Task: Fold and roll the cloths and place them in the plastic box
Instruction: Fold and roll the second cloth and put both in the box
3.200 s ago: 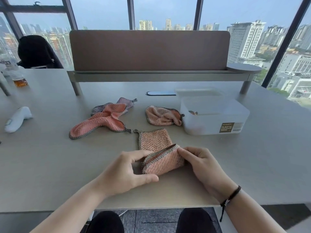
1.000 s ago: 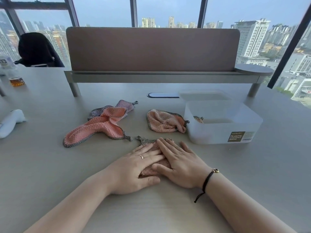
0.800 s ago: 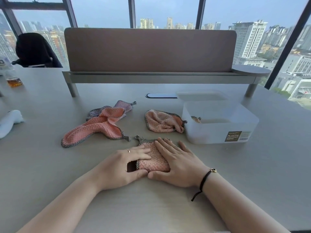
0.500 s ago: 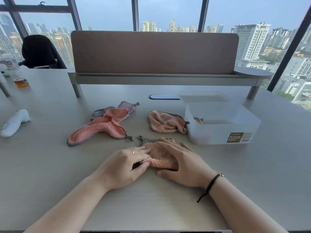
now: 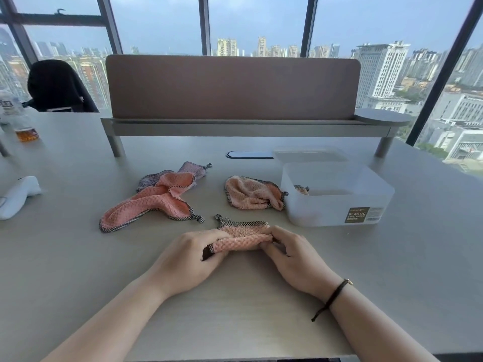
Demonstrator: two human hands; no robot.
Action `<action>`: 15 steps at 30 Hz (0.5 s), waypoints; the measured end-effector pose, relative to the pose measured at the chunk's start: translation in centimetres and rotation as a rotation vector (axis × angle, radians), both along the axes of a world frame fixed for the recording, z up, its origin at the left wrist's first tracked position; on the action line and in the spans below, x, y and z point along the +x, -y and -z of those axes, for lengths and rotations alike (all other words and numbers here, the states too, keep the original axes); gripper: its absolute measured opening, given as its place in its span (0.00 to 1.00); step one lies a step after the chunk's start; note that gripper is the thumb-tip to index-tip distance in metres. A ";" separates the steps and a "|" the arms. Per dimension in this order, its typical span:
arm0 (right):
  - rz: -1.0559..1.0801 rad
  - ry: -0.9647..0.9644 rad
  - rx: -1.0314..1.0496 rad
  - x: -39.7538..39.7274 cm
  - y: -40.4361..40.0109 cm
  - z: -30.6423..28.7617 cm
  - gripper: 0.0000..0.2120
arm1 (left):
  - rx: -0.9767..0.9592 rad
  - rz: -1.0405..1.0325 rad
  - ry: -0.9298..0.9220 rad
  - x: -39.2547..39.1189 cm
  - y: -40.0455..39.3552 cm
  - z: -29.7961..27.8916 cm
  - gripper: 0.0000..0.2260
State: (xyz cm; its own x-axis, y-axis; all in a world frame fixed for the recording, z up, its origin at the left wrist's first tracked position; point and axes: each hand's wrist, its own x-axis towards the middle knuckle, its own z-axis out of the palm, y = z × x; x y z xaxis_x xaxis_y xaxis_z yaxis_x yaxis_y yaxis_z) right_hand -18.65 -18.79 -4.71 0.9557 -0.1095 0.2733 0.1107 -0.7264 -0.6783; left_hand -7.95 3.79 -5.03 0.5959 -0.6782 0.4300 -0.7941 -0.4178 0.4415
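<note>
A pink waffle cloth with a checked border (image 5: pixel 241 237) lies in front of me, partly rolled into a short tube. My left hand (image 5: pixel 190 254) grips its left end and my right hand (image 5: pixel 290 253) grips its right end, fingers curled round the roll. Its unrolled flap and hanging loop stick out on the far side. Another pink cloth (image 5: pixel 154 202) lies spread and crumpled at the left, over a purple one (image 5: pixel 189 168). A bunched pink cloth (image 5: pixel 252 195) sits against the translucent plastic box (image 5: pixel 337 205), which stands open at the right with a bit of cloth inside.
The box's lid (image 5: pixel 309 154) lies just behind the box. A desk divider with a shelf (image 5: pixel 232 100) crosses the back. A white handheld device (image 5: pixel 17 195) and a glass of amber drink (image 5: pixel 26 131) are far left. The table edge is near my forearms.
My hands were pressing flat on the folded cloth; now both have curled round its near edge and rolled it up away from me.
</note>
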 end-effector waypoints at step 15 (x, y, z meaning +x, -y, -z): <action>0.373 -0.005 0.168 4.5 -1.3 -0.4 0.10 | -0.217 -0.369 -0.185 2.8 4.5 0.4 0.10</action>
